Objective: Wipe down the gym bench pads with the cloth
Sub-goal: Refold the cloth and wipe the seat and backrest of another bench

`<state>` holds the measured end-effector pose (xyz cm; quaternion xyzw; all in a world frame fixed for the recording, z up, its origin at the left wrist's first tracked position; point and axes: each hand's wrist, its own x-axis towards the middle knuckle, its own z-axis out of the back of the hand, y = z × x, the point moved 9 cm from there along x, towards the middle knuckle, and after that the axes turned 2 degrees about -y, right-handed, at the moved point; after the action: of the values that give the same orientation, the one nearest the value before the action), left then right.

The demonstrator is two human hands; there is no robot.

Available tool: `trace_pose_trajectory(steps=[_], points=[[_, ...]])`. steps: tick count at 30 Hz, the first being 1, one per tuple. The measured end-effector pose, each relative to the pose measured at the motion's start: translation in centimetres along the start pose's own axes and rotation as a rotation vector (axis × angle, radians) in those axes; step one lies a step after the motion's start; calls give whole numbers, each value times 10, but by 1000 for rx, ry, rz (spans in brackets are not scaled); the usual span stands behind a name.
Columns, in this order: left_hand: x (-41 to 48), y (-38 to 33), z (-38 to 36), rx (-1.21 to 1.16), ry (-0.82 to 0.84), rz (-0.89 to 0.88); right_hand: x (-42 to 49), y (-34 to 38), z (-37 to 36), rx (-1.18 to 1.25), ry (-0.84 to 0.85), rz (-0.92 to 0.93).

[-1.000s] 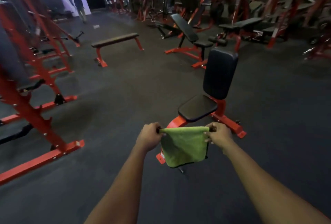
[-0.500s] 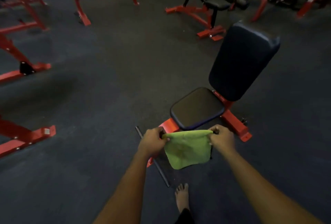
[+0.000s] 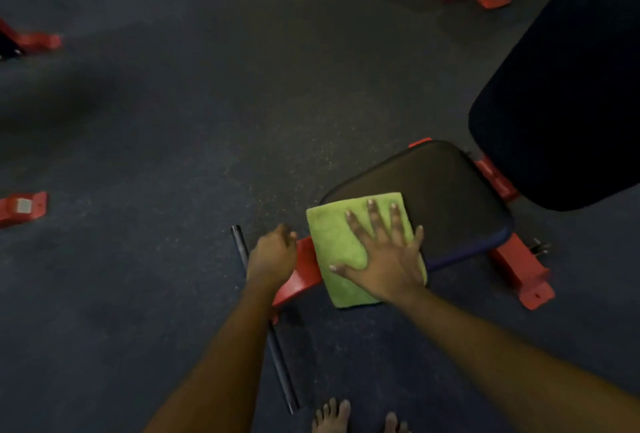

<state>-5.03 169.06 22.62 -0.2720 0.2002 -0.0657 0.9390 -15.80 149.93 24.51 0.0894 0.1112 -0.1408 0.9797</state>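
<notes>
**Desk:** What does the cloth look like on your feed?

**Operator:** I see a green cloth (image 3: 341, 249), fuzzy like terry, folded into a rough rectangle with soft, rounded corners.

**Desk:** Where is it lying?

**Operator:** It lies flat on the near left part of the black seat pad (image 3: 450, 190). Its far edge runs across the top of the pad. Its near end hangs past the pad's front edge, over the red frame (image 3: 301, 277) beneath. The tall dark back pad (image 3: 568, 86) rises at the right, well apart from the cloth.

**Desk:** And the hands?

**Operator:** The right hand (image 3: 384, 256) lies palm down on the cloth and covers its right half. I read the fingers (image 3: 372, 218) as straight and fanned apart, with the tips just short of the cloth's far edge. The thumb stretches left across the near part, and the little finger runs along the right edge. Nothing curls round the fabric; the hand simply presses it flat.

The left hand (image 3: 272, 256) sits just left of the cloth, over the red frame. As far as I can tell it is not touching the fabric. Its fingers are loosely curled under and I see nothing in them, though that hand is blurred.

**Desk:** Anything else nearby?

**Operator:** A thin black bar (image 3: 280, 363) lies on the dark floor (image 3: 156, 155) under the left forearm. Bare toes (image 3: 330, 413) show at the bottom edge.
</notes>
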Motion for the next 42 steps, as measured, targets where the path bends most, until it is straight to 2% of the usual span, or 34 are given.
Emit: trace_pose_trajectory(steps=[6,9,12,15,18,21,25,27,29,33,35,37,40,42], points=[[61,54,-72,117,12,78,39,3,-25,-55,-320,16],[69,55,-77,324,-82,-9,83,0,-17,-34,-288,34],[74,58,-72,338,-205,-24,127,2,4,50,-233,198],[73,53,-66,293,-319,-50,119,14,15,26,-240,367],[73,55,-64,247,-354,-29,80,7,-2,-119,-295,258],[68,52,-60,243,-320,-2,35,8,-18,-105,-398,160],[67,51,-61,252,-316,-21,80,21,-11,-37,-271,103],[67,51,-60,239,-342,-27,105,27,3,2,-267,78],[65,51,-59,216,-358,-17,107,26,13,26,-315,112],[60,48,-59,187,-357,-15,35,-21,-7,52,-487,231],[59,47,-59,187,-360,-17,26,-56,-16,79,-450,211],[59,46,-60,181,-361,-25,63,-73,0,96,-389,127],[60,46,-58,189,-367,-30,131,-36,28,39,-292,39],[62,47,-59,192,-368,-34,140,7,25,3,-277,94]])
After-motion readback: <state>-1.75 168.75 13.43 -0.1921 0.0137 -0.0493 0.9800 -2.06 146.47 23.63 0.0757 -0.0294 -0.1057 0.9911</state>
